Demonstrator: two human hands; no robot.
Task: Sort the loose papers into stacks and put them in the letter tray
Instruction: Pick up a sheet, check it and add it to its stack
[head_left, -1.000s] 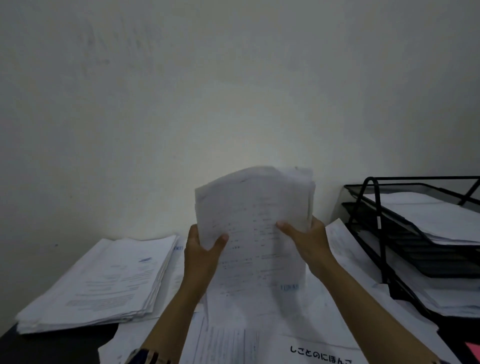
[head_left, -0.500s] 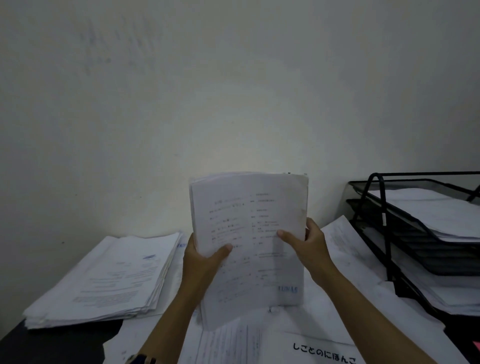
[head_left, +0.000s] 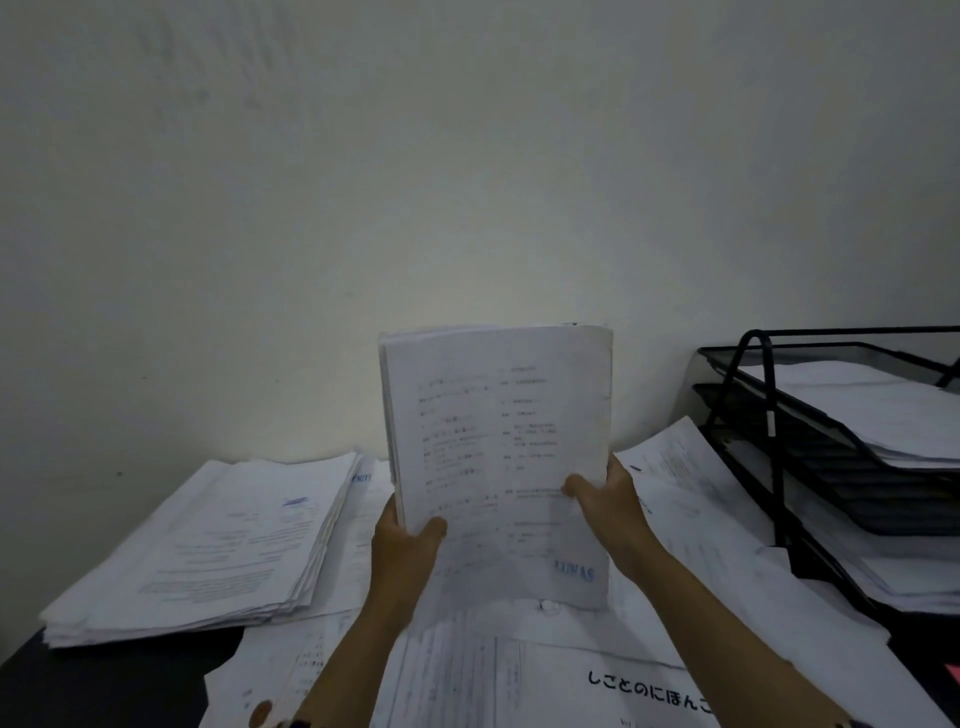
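- White sheaf of papers (head_left: 498, 457) stands upright, its lower edge touching the loose sheets (head_left: 675, 519) on the desk, open wall behind.
- Left hand (head_left: 402, 553) pinches its lower left edge; right hand (head_left: 605, 499) pinches the right edge.
- Print is blurred; fingers behind are hidden.
- Finished stack (head_left: 208, 545) lies left; black wire letter tray (head_left: 769, 415), cut off, stands right.

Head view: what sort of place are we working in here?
Probably an office or study desk against a plain wall: a black mesh letter tray holding papers, a paper stack, loose printed sheets.
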